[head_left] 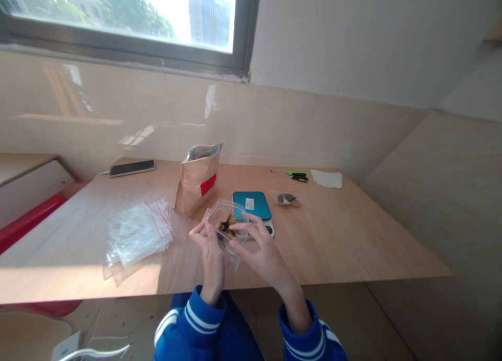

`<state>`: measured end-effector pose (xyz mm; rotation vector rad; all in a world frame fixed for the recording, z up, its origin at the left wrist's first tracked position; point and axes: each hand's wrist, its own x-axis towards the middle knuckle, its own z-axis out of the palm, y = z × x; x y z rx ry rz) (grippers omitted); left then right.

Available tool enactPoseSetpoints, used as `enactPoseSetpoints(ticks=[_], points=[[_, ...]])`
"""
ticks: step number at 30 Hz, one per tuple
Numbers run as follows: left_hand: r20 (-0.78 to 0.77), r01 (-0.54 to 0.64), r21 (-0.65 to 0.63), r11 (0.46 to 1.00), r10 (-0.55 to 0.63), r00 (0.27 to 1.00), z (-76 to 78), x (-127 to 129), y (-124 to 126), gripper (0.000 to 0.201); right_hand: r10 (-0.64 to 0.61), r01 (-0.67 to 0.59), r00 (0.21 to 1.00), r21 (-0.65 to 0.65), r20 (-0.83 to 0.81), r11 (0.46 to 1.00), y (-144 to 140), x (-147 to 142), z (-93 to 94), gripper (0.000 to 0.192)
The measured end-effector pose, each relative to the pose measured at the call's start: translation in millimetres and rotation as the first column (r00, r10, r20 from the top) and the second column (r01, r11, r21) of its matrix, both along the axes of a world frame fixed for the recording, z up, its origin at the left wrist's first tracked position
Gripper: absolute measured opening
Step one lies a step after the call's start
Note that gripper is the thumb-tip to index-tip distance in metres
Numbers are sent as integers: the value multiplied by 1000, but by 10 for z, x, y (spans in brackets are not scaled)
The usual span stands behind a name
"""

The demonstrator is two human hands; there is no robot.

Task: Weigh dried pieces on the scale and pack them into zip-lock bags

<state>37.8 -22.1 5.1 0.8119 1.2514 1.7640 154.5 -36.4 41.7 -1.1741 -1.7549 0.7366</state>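
Observation:
Between my hands is a clear zip-lock bag (pixel 234 251) with brown dried pieces (pixel 225 226) at its mouth. My left hand (pixel 212 248) grips the bag's left edge between thumb and fingers. On the other side, my right hand (pixel 262 246) has its fingers at the bag's opening, closed on the bag or the dried pieces; which one is hard to make out. Just behind the bag lies a small scale (pixel 257 210) with a teal top, partly covered by my right hand. A brown paper pouch (pixel 192 180) with a red label stands open behind my left hand.
Empty clear zip bags (pixel 137 233) with red seals lie stacked on the left of the table. A filled clear bag (pixel 287 199) sits right of the scale. Farther back are screwdrivers (pixel 297 176), a white paper piece (pixel 327 179) and a phone (pixel 132 168).

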Motion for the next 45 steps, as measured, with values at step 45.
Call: enactPoseSetpoints(ticks=[45], points=[[-351,198,121,973,-144,925,493,-204,-177,24,-80,-137,680,-234,-729,962,-227,687,139,35]])
